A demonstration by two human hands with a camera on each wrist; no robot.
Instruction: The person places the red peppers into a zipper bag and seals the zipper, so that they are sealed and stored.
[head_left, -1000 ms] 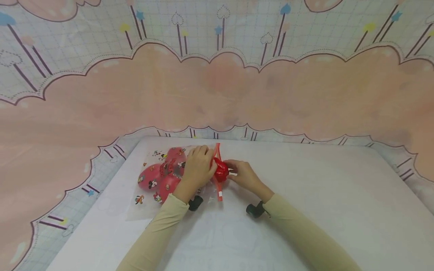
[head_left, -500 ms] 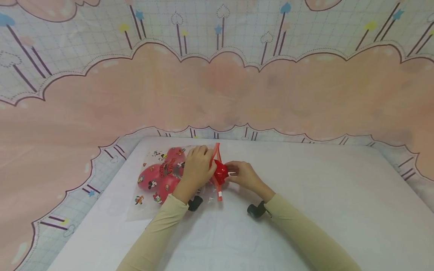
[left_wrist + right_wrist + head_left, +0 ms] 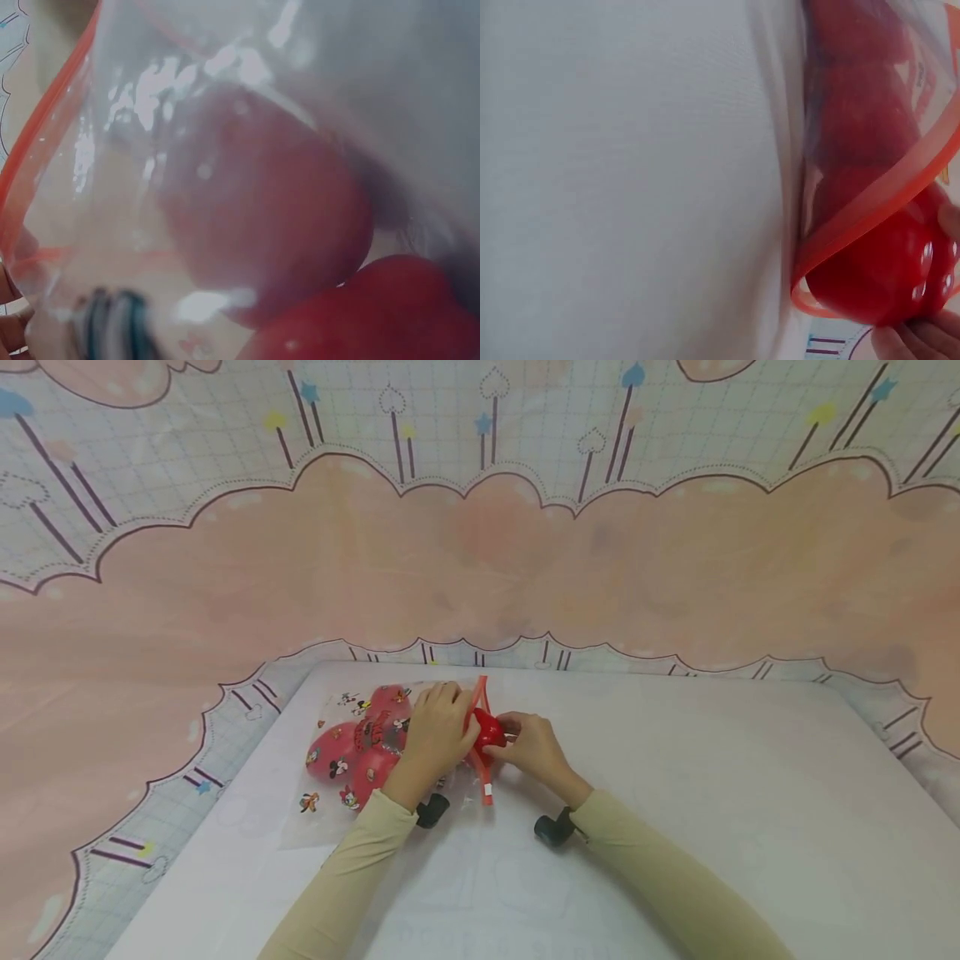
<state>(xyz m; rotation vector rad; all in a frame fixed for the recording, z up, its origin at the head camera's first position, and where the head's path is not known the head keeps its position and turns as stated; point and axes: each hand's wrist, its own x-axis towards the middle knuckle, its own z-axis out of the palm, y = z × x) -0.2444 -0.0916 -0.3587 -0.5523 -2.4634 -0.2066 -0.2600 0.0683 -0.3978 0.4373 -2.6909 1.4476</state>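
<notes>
A clear zip bag (image 3: 303, 827) with cartoon prints and an orange-red zip edge lies on the left part of the table, with several red rounded things (image 3: 372, 772) inside. My left hand (image 3: 438, 727) lies over the bag and grips it near its mouth, thumb beside a glossy, lobed red bell pepper (image 3: 489, 727). The pepper sits in the bag's mouth, partly out past the zip edge (image 3: 877, 202). My right hand (image 3: 536, 747) pinches its outer end between thumb and fingers. Through the film in the left wrist view shows another smooth red round thing (image 3: 262, 210).
A white table (image 3: 712, 793) spreads under both arms. Dark wrist cameras (image 3: 555, 829) hang below each wrist, close over the table. A patterned peach curtain (image 3: 480, 568) rises behind the table's far edge.
My right hand has shifted slightly left, its thumb and fingers closing further over the red bell pepper. The left hand and the bag stay where they were.
</notes>
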